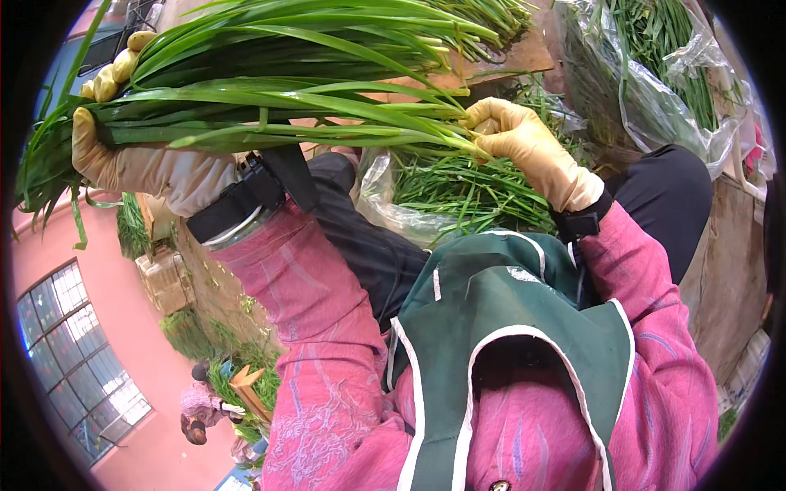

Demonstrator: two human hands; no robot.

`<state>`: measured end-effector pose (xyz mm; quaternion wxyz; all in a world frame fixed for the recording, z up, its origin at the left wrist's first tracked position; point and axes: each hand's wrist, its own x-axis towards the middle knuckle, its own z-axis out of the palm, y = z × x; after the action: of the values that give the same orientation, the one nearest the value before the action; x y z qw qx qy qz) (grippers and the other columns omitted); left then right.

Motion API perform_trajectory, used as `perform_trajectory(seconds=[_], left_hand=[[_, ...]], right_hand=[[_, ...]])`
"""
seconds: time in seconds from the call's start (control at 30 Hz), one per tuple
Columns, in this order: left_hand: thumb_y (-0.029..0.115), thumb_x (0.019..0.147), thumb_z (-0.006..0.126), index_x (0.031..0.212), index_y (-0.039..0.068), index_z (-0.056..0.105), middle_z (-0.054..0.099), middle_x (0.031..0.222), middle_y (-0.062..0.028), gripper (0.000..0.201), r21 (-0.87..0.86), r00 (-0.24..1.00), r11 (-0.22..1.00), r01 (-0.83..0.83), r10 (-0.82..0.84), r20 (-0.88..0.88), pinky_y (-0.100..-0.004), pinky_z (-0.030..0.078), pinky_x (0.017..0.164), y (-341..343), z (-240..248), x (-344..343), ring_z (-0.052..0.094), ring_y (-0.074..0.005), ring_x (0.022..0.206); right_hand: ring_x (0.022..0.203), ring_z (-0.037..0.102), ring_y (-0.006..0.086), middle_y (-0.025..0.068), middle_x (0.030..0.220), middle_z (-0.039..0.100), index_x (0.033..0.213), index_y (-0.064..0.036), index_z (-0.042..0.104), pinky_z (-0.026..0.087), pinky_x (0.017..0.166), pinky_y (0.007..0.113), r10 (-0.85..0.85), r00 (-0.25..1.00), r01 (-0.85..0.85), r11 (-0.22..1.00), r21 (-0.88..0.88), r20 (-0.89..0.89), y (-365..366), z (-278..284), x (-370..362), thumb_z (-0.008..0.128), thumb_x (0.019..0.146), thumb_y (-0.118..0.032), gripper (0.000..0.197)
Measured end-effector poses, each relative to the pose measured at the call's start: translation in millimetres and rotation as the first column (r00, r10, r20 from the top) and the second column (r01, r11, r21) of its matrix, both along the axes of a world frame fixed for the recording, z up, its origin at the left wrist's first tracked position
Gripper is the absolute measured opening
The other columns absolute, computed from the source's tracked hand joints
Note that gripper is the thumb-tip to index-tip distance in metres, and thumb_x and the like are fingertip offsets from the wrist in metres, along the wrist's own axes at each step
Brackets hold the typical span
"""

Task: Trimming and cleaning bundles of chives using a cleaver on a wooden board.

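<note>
Long, flat green leaves, which look like garlic chives, stretch sideways between my two gloved hands. My left hand, in a soiled pale yellow glove, wraps round their leafy end at the far left, thumb on the near side and fingers beyond. With thumb and fingertips pinched together, my right hand grips the pale stem ends of a few stalks at the near side. A thicker bundle of the same leaves lies just beyond; where it parts from the held ones is hard to tell.
A wooden board shows under the far stems. Loose green stalks lie in clear plastic between my legs. Another clear bag of greens stands at the far right. Lower left, another person is by more greens.
</note>
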<state>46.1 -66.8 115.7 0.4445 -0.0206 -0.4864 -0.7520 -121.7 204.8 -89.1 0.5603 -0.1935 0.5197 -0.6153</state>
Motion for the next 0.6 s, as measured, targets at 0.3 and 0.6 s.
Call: perform_trajectory(seconds=[0.3,0.6], left_hand=[[0.029,0.083,0.060,0.097,0.012,0.062,0.059,0.106,-0.0033,0.022,0.089,0.994,0.993,0.074,-0.081,0.074,-0.0560,0.032,0.111,-31,30,47,0.046,-0.0282,0.123],[0.017,0.081,0.058,0.090,0.001,0.062,0.063,0.091,-0.0112,0.019,0.136,0.991,0.982,-0.128,0.120,0.064,-0.0499,0.039,0.103,-49,19,85,0.058,-0.0288,0.101]], right_hand=[[0.086,0.067,0.0308,0.0112,0.090,0.069,0.084,-0.0092,0.068,0.050,0.074,0.045,0.885,-0.193,-0.077,0.416,0.906,-0.423,30,-61,-22,0.068,0.069,-0.013,0.016],[0.078,0.065,0.0379,0.0190,0.083,0.067,0.083,-0.0025,0.066,0.053,0.069,0.042,0.402,-0.029,-0.437,0.818,0.373,-0.915,3,151,-5,0.059,0.076,-0.007,0.011]])
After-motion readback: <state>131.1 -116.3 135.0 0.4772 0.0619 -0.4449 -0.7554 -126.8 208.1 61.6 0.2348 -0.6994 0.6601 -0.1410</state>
